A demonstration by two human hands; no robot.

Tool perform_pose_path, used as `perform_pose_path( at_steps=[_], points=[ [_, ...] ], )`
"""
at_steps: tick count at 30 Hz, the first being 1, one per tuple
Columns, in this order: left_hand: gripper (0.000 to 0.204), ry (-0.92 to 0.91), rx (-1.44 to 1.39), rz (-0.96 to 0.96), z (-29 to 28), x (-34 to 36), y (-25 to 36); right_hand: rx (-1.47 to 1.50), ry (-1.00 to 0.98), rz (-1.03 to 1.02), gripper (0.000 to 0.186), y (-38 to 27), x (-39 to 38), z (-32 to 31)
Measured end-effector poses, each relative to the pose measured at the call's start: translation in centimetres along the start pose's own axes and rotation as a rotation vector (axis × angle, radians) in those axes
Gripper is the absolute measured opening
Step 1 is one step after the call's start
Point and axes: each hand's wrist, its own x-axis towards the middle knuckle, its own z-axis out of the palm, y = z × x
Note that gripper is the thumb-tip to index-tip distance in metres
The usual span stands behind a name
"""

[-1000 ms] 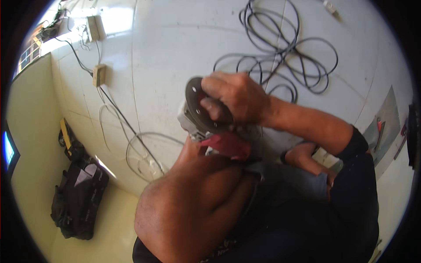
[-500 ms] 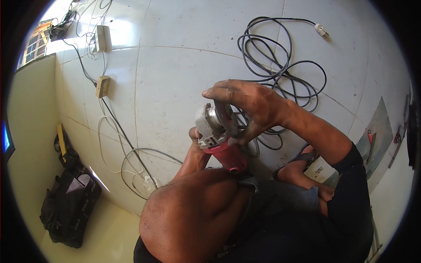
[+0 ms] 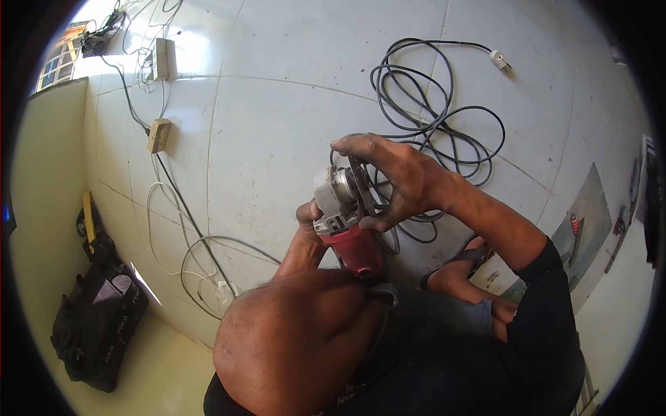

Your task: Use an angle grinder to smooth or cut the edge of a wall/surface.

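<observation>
A red angle grinder [image 3: 355,251] with a grey metal gear head [image 3: 326,195] is held above my bent knee, its head pointing away from me. My left hand [image 3: 307,216] grips the gear head from the left; most of its fingers are hidden behind the tool. On the right side of the head sits a thin dark disc [image 3: 362,186], seen nearly edge-on. My right hand [image 3: 406,173] pinches this disc, fingers over its far edge and thumb at its near edge beside the red body.
Black cable [image 3: 444,118] lies in loose coils on the tiled floor, ending in a white plug [image 3: 500,61]. At the left are extension sockets [image 3: 159,135] with cords, and a black bag [image 3: 100,326] by the wall. A red-handled tool [image 3: 576,236] rests on a grey sheet [image 3: 595,211] at right.
The whole view has shifted slightly. Both hands stay on the grinder, and the right hand keeps its hold on the disc, with only a small shift of the fingers.
</observation>
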Motion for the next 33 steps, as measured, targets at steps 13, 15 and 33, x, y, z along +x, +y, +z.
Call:
perform_pose_path(
  at_steps=[13, 15, 33],
  points=[
    [0.112, 0.103, -0.392, -0.051, -4.8, -1.2, -3.5, 0.176, -0.829, 0.751, 0.081, 4.9, 0.8, -5.3],
    [0.116, 0.163, -0.37, -0.051, -4.7, -1.3, -3.1, 0.043, -0.302, 0.642, 0.093, 2.8, -0.5, -4.2],
    [0.105, 0.472, -0.407, 0.097, -6.1, 1.8, 0.0, 0.412, 0.031, 0.451, 0.086, 3.3, -5.3, 5.1]
  ],
)
